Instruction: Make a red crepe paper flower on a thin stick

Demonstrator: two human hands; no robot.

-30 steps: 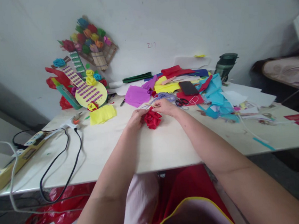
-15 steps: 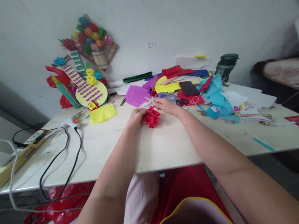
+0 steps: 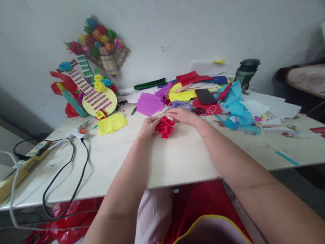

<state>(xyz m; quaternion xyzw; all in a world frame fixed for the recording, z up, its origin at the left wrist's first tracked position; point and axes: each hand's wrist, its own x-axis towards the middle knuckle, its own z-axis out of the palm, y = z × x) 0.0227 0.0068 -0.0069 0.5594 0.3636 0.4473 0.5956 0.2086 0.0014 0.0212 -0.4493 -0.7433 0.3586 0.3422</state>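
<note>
A red crepe-paper flower [image 3: 165, 127] is held just above the white table, its folded petals facing up. My left hand [image 3: 150, 126] is closed on the flower's left edge. My right hand [image 3: 181, 115] pinches a thin pale stick [image 3: 162, 114] at the flower's far side, the stick's tip pointing left. Whether the stick touches the petals cannot be made out. Behind my hands lie purple paper sheets [image 3: 149, 104] and a coil of grey-purple cord [image 3: 179, 105]. Black-handled scissors [image 3: 200, 110] rest just beyond my right hand.
A glue gun [image 3: 76, 132] and a power strip [image 3: 27, 168] with cables lie left, beside yellow paper [image 3: 112, 124]. A flower-decorated paper guitar [image 3: 99, 101] leans on the wall. A phone [image 3: 205, 96], blue paper [image 3: 234, 100] and a dark bottle [image 3: 246, 73] stand or lie right.
The stick in my right hand has tilted from pointing up-left to lying flatter and lower, nearer the flower. My left hand keeps its hold on the flower, which has barely shifted.
</note>
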